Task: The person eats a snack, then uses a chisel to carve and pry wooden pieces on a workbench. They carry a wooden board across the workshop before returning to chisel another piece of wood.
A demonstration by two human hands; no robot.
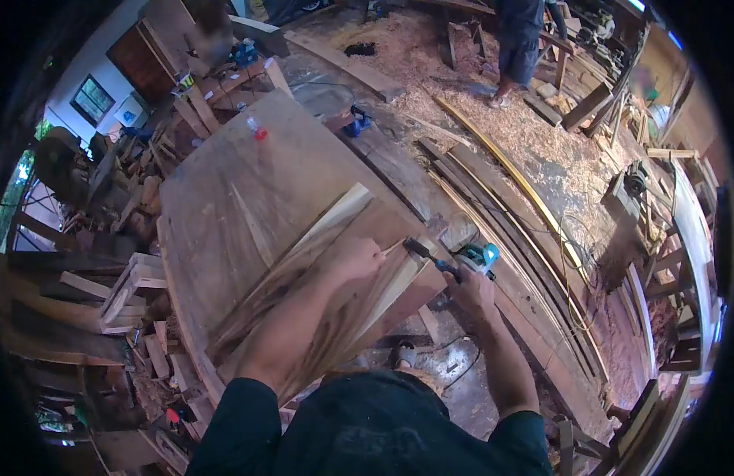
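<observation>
- The left hand (362, 259) is curled up tight, with its fingers pinching a thin wooden stick (393, 247).
- The stick pokes out past the fingers, over the near part of a stripy wooden board (402, 279).
- The right hand (472, 289) has its fingers wrapped around the handle of a dark hammer (417, 248).
- The hammer's head is just beside the end of the stick. I cannot tell if they touch.
- The stripy board has light and dark brown lines, and it lies under the left arm.
- Under it is a big, flat wooden table top (216, 178).
- A blue-green tool (481, 255) is right behind the right hand. I cannot tell if the hand touches it.
- Farther back on the table top is a small clear bottle with a red end (259, 131).
- A blue tool (356, 123) sits near the table top's far edge.
- Long planks (505, 218) lie side by side on the right.
- Curly wood bits (474, 119) cover the floor farther away.
- Another person (519, 49) stands back there, with legs showing.
- Lots of wood pieces (135, 287) are piled up on the left.
</observation>
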